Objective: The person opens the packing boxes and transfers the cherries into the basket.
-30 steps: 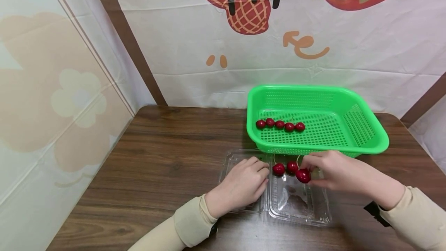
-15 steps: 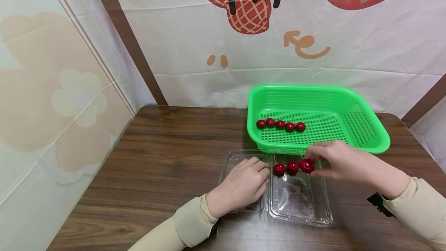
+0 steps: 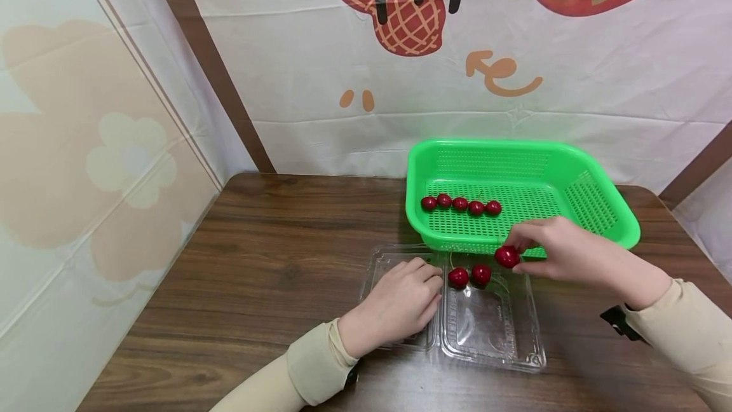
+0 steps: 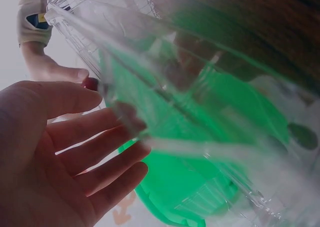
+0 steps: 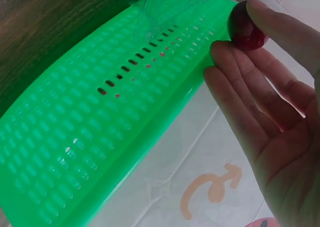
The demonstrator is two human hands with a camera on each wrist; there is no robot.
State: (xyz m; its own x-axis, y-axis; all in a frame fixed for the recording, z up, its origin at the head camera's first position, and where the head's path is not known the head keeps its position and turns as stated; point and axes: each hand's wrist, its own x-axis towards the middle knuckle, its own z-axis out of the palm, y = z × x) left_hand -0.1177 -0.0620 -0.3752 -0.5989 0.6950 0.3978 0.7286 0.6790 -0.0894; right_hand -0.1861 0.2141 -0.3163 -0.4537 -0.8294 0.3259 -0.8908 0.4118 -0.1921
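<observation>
A dark red cherry (image 3: pixel 506 257) is pinched between thumb and fingers of my right hand (image 3: pixel 563 256), just in front of the basket's near rim; the same cherry (image 5: pixel 246 27) shows large in the right wrist view. Two more cherries, a left one (image 3: pixel 458 278) with a pale stem and a right one (image 3: pixel 481 274), sit side by side at the far end of the right half of a clear plastic clamshell box (image 3: pixel 486 356). My left hand (image 3: pixel 394 304) rests over the box's left half. In the left wrist view its loosely extended fingers (image 4: pixel 110 142) touch or nearly touch the clear plastic.
A green perforated basket (image 3: pixel 614 224) stands behind the box, with several cherries (image 3: pixel 460 204) in a row on its floor. Brown wooden table (image 3: pixel 257 272) extends to the left. A printed cloth (image 3: pixel 320 68) hangs behind the table's far edge.
My right hand has lifted the pinched cherry up and away from the two in the box, towards the basket's near rim. The left hand has stayed in place.
</observation>
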